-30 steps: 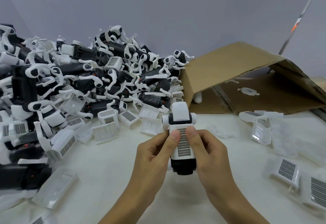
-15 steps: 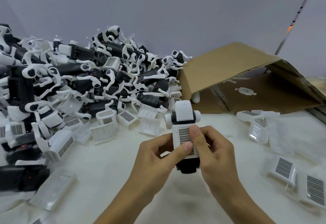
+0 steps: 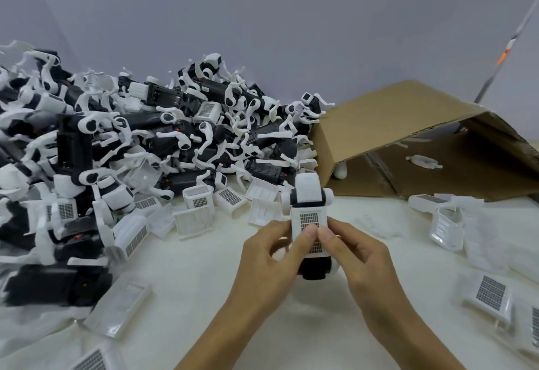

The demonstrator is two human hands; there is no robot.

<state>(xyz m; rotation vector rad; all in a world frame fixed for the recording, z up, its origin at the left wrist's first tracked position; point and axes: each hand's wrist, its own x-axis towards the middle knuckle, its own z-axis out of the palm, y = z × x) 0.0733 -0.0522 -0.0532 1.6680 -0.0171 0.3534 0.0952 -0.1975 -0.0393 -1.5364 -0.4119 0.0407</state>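
White-and-black plastic toy body (image 3: 308, 194) is held upright at centre frame, just above the pale counter (image 3: 189, 282). The left hand (image 3: 268, 256) and right hand (image 3: 358, 256) are close together and both grip it, thumbs side by side on its grilled cover (image 3: 309, 219). At ten o'clock is a heap of similar parts (image 3: 145, 136). At two o'clock a cardboard box (image 3: 393, 124) lies tipped over.

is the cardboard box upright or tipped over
Tipped on its side: the brown cardboard box lies with its open mouth facing sideways, a small white plastic part resting on its lower inner wall.
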